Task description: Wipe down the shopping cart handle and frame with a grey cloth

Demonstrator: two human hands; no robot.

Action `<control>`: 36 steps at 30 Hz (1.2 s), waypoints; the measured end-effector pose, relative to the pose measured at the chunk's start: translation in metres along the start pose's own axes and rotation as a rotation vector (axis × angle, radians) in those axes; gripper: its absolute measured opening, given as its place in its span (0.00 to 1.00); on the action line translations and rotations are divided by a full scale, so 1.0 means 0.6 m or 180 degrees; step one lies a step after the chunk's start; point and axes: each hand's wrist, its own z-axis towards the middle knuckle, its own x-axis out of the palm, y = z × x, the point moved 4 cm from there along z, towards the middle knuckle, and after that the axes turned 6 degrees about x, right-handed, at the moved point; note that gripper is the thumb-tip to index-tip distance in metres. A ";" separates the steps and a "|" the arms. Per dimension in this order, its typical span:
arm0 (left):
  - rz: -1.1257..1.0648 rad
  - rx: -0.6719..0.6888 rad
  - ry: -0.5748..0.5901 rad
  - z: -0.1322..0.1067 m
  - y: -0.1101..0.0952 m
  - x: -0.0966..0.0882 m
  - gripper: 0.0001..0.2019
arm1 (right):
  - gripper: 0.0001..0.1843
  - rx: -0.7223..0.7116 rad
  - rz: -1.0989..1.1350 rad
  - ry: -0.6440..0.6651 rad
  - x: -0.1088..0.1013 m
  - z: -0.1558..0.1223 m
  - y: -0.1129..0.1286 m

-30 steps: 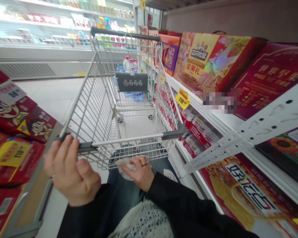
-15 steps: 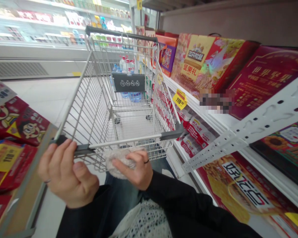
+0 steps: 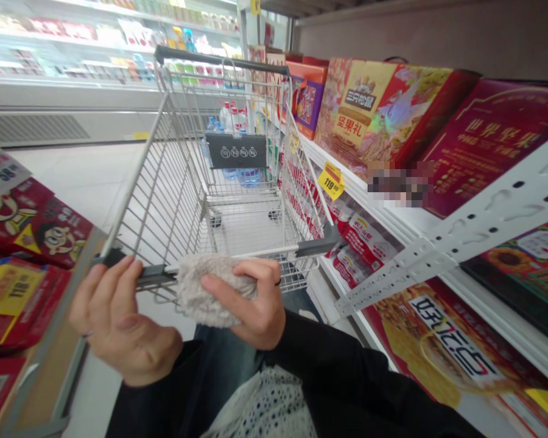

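So here's the deal: a person is standing in a supermarket aisle, right up behind a wire shopping cart (image 3: 164, 194), and the action is all on the cart's near handle (image 3: 274, 248). The left hand (image 3: 119, 322) is curled around the dark grey grip at the left end of that handle. The right hand (image 3: 251, 301) is clamped on a fuzzy grey-white cloth (image 3: 205, 289), which is bunched over the handle just beside the left hand, so the hands are apart with the cloth in between. From this angle, the cloth looks pressed on the bar's middle, with bare metal showing to its right, toward the other grip.

Past the cart's far end there's a fridge case (image 3: 95, 91) full of packaged goods. To the right of the cart, a white metal shelf (image 3: 442, 255) holds big red and gold gift boxes (image 3: 369, 103) and a yellow price tag (image 3: 331, 180). To its left is a stack of red boxes (image 3: 36, 219) with cartoon faces. Water bottles (image 3: 237, 164) show through the far end of the cart, but it's hard to say whether they're inside it.
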 end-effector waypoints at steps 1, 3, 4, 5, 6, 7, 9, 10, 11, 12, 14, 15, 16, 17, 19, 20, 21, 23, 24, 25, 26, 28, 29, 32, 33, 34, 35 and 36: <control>-0.0013 0.0027 0.0010 0.001 0.000 0.000 0.31 | 0.25 -0.0120 -0.0087 0.0017 0.009 -0.003 -0.001; -0.0044 0.0073 0.0031 0.002 0.001 -0.001 0.30 | 0.22 -0.0367 -0.0295 0.0200 0.040 -0.042 -0.012; -0.0054 0.0088 0.0058 0.002 0.002 -0.001 0.30 | 0.19 -0.0472 -0.0407 0.0346 0.059 -0.072 -0.019; -0.0055 0.0103 0.0088 0.003 0.003 -0.002 0.30 | 0.17 -0.0549 -0.0507 0.0500 0.078 -0.104 -0.028; -0.0052 0.0108 0.0110 0.003 0.004 -0.003 0.30 | 0.14 -0.0598 -0.0584 0.0632 0.093 -0.135 -0.035; -0.0049 0.0106 0.0144 0.003 0.004 -0.004 0.30 | 0.13 -0.0636 -0.0636 0.0747 0.103 -0.159 -0.040; -0.0035 0.0097 0.0211 0.003 0.003 -0.005 0.30 | 0.13 -0.0650 -0.0672 0.0928 0.109 -0.184 -0.041; -0.0026 0.0094 0.0216 0.003 0.002 -0.005 0.30 | 0.14 -0.0604 -0.0647 0.0961 0.105 -0.183 -0.038; -0.0016 0.0096 0.0210 0.002 0.002 -0.004 0.30 | 0.16 -0.0522 -0.0593 0.0943 0.096 -0.172 -0.033; -0.0008 0.0113 0.0205 0.001 0.001 -0.004 0.29 | 0.18 -0.0437 -0.0536 0.0900 0.086 -0.155 -0.026; -0.0013 0.0155 0.0184 0.000 -0.002 -0.003 0.29 | 0.24 -0.0297 -0.0455 0.0742 0.064 -0.110 -0.012; -0.0030 0.0159 0.0161 0.000 -0.003 -0.002 0.29 | 0.27 -0.0248 -0.0450 0.0676 0.056 -0.087 -0.006; -0.0044 0.0143 0.0163 -0.001 -0.004 -0.002 0.29 | 0.29 -0.0205 -0.0468 0.0645 0.051 -0.066 -0.003; -0.0055 0.0110 0.0155 -0.001 -0.004 -0.002 0.29 | 0.30 -0.0189 -0.0487 0.0629 0.049 -0.050 -0.001; -0.0059 0.0018 0.0176 0.000 -0.005 -0.003 0.29 | 0.29 -0.0228 -0.0465 0.0567 0.052 -0.037 -0.001; -0.0056 -0.0012 0.0199 0.001 -0.005 -0.004 0.29 | 0.27 -0.0251 -0.0451 0.0528 0.057 -0.042 -0.003; -0.0054 -0.0026 0.0237 0.002 -0.006 -0.004 0.29 | 0.25 -0.0290 -0.0440 0.0481 0.063 -0.054 -0.006; -0.0075 -0.0019 0.0292 0.004 -0.006 -0.006 0.29 | 0.21 -0.0360 -0.0492 0.0496 0.082 -0.098 -0.016; -0.0087 -0.0014 0.0317 0.004 -0.006 -0.006 0.30 | 0.19 -0.0373 -0.0565 0.0621 0.094 -0.125 -0.023; -0.0094 -0.0012 0.0321 0.005 -0.006 -0.007 0.30 | 0.18 -0.0421 -0.0628 0.0810 0.107 -0.153 -0.029; -0.0099 -0.0012 0.0326 0.005 -0.006 -0.007 0.30 | 0.17 -0.0491 -0.0678 0.1045 0.120 -0.178 -0.034; -0.0097 -0.0036 0.0360 0.004 -0.003 -0.007 0.30 | 0.16 -0.0596 -0.0736 0.1476 0.135 -0.211 -0.040; -0.0095 -0.0043 0.0353 0.003 -0.002 -0.008 0.30 | 0.16 -0.0622 -0.0737 0.1584 0.135 -0.214 -0.038; -0.0136 0.0036 0.0386 0.004 0.005 -0.013 0.29 | 0.20 -0.0424 -0.0590 0.1412 0.102 -0.163 -0.020; -0.0173 0.0111 0.0411 0.005 0.007 -0.016 0.29 | 0.23 -0.0329 -0.0476 0.1201 0.083 -0.132 -0.010; -0.0223 0.0176 0.0435 0.008 0.008 -0.019 0.28 | 0.25 -0.0249 -0.0361 0.0963 0.064 -0.099 0.000; -0.0274 0.0191 0.0451 0.011 0.010 -0.023 0.28 | 0.27 -0.0201 -0.0269 0.0743 0.046 -0.067 0.009; -0.0321 0.0146 0.0440 0.015 0.013 -0.027 0.28 | 0.28 -0.0174 -0.0222 0.0576 0.033 -0.040 0.016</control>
